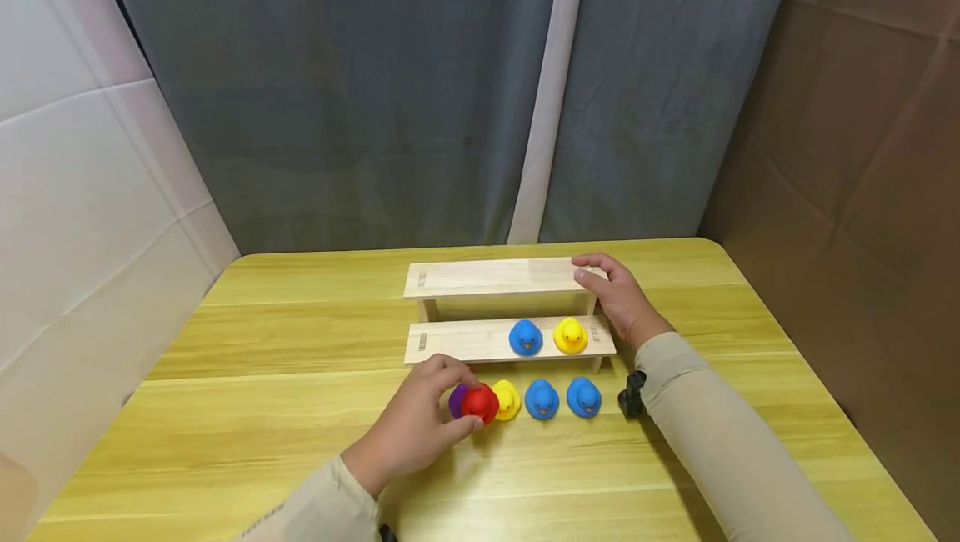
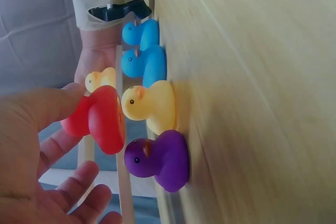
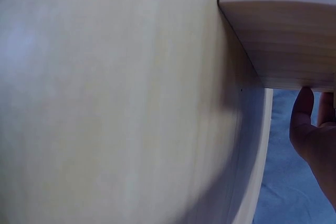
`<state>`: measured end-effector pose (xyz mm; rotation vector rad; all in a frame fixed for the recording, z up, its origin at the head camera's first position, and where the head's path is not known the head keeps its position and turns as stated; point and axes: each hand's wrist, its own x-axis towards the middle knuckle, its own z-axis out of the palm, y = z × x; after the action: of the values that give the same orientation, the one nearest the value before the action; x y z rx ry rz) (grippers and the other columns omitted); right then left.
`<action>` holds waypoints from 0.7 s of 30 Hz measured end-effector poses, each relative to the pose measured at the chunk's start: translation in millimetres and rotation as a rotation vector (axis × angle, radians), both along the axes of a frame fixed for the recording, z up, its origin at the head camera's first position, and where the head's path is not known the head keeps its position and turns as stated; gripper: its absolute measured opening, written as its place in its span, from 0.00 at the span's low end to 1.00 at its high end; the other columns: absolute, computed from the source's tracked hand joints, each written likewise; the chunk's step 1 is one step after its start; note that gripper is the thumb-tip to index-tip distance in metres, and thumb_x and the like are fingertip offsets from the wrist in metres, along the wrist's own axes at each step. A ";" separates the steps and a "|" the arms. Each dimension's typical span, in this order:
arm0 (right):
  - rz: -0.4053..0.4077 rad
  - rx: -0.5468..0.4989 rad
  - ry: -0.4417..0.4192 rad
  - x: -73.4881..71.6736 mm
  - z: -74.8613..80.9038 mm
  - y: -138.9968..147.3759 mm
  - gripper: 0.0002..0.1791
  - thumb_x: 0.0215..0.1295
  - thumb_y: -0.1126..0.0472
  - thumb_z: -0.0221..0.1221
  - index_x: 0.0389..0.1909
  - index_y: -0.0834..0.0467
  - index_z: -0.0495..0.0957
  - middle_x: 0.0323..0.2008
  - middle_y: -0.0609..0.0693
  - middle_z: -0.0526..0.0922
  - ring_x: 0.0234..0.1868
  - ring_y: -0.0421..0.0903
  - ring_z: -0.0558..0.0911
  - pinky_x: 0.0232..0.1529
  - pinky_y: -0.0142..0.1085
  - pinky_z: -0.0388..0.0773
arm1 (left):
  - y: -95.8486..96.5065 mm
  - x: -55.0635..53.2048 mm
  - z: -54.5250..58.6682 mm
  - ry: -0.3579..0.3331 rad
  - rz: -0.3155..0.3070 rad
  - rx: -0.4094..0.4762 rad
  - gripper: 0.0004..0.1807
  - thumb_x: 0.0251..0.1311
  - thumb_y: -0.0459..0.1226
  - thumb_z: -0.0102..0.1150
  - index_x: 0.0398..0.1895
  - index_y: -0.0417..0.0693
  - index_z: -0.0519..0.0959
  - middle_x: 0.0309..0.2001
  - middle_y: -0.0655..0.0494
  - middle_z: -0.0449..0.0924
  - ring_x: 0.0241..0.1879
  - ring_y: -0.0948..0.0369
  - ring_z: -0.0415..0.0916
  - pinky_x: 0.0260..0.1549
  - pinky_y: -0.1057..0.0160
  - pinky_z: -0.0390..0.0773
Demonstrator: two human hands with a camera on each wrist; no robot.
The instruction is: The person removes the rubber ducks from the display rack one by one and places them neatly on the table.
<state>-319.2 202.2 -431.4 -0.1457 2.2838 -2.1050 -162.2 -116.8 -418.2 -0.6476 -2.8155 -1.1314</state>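
My left hand pinches a red rubber duck between thumb and fingers, up off the table. Just beyond it a purple duck stands on the table, partly hidden by the red one in the head view. Beside that stand a yellow duck and two blue ducks in a row. My right hand grips the right end of the upper board of a two-step wooden stand. On its lower board sit a blue duck and a yellow duck.
The stand rests on a wood-grain table, behind the row of ducks. A grey curtain hangs along the table's back edge, with white cloth at the left and brown cloth at the right.
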 end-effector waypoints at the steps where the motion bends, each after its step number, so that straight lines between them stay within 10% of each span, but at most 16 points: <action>1: -0.001 0.000 -0.001 0.4 0.6 -0.2 0.22 0.79 0.56 0.58 0.66 0.62 0.74 0.74 0.60 0.67 0.72 0.60 0.68 0.78 0.52 0.61 | 0.1 0.7 -0.4 -0.001 0.000 -0.001 0.16 0.53 0.36 0.81 0.41 0.61 0.84 0.49 0.64 0.77 0.53 0.57 0.75 0.52 0.54 0.79; 21: -0.007 -0.008 0.012 -1.0 -2.1 -0.3 0.21 0.79 0.58 0.57 0.66 0.64 0.73 0.73 0.59 0.67 0.72 0.58 0.68 0.78 0.51 0.61 | 0.7 9.5 -9.7 0.022 -0.092 -0.028 0.16 0.51 0.36 0.82 0.39 0.58 0.84 0.60 0.49 0.77 0.57 0.54 0.75 0.58 0.46 0.77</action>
<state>-320.3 201.9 -433.5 -0.1504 2.2862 -2.1225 -152.7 -116.1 -427.9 -0.7943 -2.8148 -1.0926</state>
